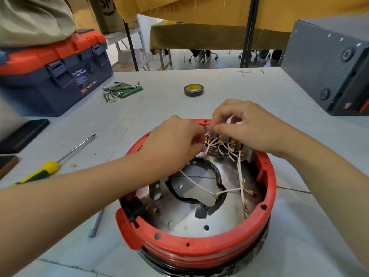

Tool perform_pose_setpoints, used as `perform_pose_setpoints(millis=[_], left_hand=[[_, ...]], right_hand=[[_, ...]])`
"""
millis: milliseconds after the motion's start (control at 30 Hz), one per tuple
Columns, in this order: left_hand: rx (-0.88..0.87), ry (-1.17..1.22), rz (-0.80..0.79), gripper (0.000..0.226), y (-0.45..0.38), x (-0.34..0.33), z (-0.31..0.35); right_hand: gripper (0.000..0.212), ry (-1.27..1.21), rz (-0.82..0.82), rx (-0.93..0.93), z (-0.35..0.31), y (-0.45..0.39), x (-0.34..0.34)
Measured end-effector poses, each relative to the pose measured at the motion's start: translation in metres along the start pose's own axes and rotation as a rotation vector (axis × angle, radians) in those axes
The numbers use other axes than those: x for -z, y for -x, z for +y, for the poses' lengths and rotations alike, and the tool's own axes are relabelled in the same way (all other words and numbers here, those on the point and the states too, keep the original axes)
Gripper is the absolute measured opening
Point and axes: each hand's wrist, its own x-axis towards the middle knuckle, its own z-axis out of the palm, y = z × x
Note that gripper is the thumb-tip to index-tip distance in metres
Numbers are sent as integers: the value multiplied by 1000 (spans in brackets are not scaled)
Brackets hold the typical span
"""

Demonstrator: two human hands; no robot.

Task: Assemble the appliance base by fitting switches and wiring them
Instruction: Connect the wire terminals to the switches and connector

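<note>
Head view, the only one supplied: the appliance base (199, 244), a round red-rimmed shell with a bright metal floor, sits on the grey table (269, 92) directly before the person, open side up. A row of switches (229, 142) is seated against the far wall of the shell, brass terminals facing inward, with white wires (223, 191) looping between them and trailing across the floor. The left hand (175, 144) has its fingers curled in at the left end of the row, apparently pinching a wire or terminal; the exact contact is hidden behind the knuckles. The right hand (247, 124) reaches over from above, thumb and forefinger pinched on something small at the top of the switches, most likely a connector. Several ring and spade ends lie loose on the floor of the shell, unconnected. Risks, as judged: the wires cross closely, so a lead could be pushed onto the wrong tab; force on a tab could unseat a switch; bare loose ends resting on metal could short if left unattended. A screwdriver (50, 166), tape roll (193, 89), hex keys (117, 90) and toolbox (54, 72) lie well apart.
</note>
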Motion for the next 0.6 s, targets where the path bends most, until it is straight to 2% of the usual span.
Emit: perform_pose_setpoints(millis=[100, 200, 400, 467, 533, 600], left_hand=[[-7, 31, 17, 7, -1, -1, 0], [58, 91, 20, 8, -2, -2, 2], [222, 191, -99, 13, -1, 4, 8], [368, 392, -168, 15, 0, 6, 10], [555, 721, -221, 15, 0, 7, 14], [689, 935, -222, 17, 0, 6, 18]], right_hand=[[6, 30, 135, -41, 7, -5, -2], [21, 10, 65, -111, 12, -8, -6], [19, 16, 46, -103, 15, -8, -9], [19, 17, 46, -97, 16, -8, -9], [19, 17, 46, -92, 17, -8, -10], [19, 17, 47, -86, 18, -8, -9]])
